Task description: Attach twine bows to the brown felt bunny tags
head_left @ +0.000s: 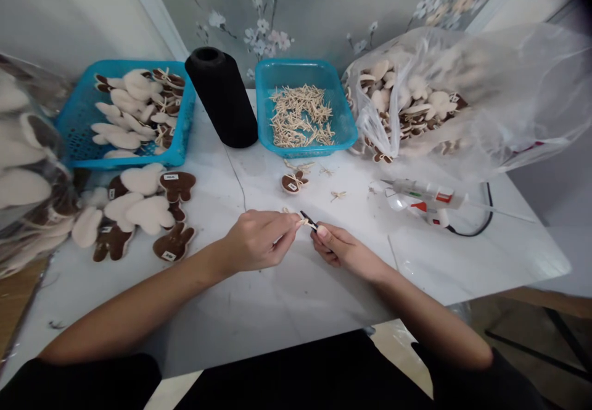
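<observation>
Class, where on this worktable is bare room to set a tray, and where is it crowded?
Bare white tabletop lies below the white hot glue gun, and another patch below the left hand and right hand. Crowded: the left, around cream-and-brown fabric rabbit shapes and a blue plastic basket.

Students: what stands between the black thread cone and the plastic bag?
In the head view, a blue tray of twine bows stands between the black thread cone and the plastic bag.
</observation>
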Demonstrator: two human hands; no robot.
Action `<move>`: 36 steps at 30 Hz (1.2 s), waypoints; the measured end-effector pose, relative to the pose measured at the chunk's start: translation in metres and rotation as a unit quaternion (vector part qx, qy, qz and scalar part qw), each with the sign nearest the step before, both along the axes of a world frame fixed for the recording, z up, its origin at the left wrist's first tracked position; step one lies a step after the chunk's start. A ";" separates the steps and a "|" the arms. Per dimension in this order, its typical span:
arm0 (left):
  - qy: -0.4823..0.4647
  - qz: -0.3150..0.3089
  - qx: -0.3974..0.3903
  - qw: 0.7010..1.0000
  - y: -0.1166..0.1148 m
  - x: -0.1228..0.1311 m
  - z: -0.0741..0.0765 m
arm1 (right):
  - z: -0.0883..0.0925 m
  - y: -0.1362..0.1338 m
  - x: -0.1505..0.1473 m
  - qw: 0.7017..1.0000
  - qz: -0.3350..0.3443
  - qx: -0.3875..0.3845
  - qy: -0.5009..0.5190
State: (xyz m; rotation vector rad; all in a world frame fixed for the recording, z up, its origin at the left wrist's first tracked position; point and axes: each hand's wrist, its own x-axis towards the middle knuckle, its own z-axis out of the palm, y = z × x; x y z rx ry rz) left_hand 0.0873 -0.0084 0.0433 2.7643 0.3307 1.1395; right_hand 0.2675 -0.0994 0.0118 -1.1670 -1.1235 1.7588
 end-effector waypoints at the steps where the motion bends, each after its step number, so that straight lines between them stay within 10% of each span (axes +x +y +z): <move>1: 0.004 -0.004 0.002 1.000 0.000 -0.001 -0.002 | 0.000 0.001 0.001 1.000 -0.009 0.006 -0.016; 5: 0.007 -0.024 0.013 1.000 0.006 -0.004 -0.011 | 0.003 0.003 0.015 0.973 -0.075 0.070 -0.209; 9: -0.016 0.022 -0.008 1.000 0.020 -0.004 -0.019 | 0.000 -0.009 0.032 0.862 -0.081 0.160 -0.475; 13: 0.019 0.090 -0.066 0.994 0.030 0.004 -0.023 | -0.013 -0.030 0.036 0.812 -0.055 0.277 -0.511; 27: 0.303 0.078 0.050 0.949 0.028 0.110 -0.028 | -0.028 -0.038 0.034 0.807 -0.072 0.344 -0.474; 32: 0.283 0.032 0.103 0.953 0.026 0.088 -0.025 | -0.017 -0.031 0.045 0.852 -0.151 0.298 -0.403; 36: 0.197 0.015 0.169 0.966 0.026 0.057 -0.021 | 0.001 0.009 0.055 0.830 -0.233 0.286 -0.419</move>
